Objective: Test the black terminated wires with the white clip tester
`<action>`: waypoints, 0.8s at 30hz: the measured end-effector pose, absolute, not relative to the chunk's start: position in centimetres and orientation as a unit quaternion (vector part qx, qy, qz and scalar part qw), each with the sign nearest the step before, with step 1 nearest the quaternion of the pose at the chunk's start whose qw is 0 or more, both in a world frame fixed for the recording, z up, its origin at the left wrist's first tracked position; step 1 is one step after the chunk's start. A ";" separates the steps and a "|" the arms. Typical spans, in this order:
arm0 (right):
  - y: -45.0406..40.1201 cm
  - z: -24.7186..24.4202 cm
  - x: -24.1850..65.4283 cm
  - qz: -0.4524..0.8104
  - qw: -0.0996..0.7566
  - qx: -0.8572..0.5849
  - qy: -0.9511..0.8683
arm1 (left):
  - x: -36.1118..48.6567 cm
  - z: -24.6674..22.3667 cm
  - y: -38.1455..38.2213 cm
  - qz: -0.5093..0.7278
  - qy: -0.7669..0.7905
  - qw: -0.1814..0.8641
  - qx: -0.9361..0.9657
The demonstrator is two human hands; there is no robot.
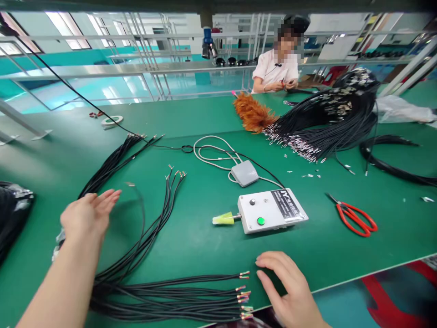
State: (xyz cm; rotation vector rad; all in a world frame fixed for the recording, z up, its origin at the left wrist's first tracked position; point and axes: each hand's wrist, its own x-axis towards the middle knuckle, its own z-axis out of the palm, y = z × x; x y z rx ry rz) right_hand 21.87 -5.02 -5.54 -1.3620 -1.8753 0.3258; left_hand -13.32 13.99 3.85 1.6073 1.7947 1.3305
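Note:
My left hand (87,216) is at the left with its fingers stretched out, and nothing shows in its grasp. Just right of its fingertips a single black cable (141,214) stands up, blurred, apart from a small bunch of black cables (159,223). Partly behind the hand lies another cable bundle (109,168). At the front, several black cables (177,298) lie side by side, their stripped ends showing coloured wires. My right hand (288,289) is beside those ends, fingers curved and thumb apart, with nothing between them.
A white control box (269,212) with a yellow-green tip (223,218) sits mid-table, near a grey pedal (245,173). Red-handled scissors (355,218) lie at right. Farther back are an orange duster (254,114), a large cable heap (327,118) and a seated person (276,68).

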 end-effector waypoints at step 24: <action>-5.0 -2.6 19.7 0.361 0.474 -0.517 -0.615 | 0.1 1.2 0.3 0.179 0.441 0.504 0.721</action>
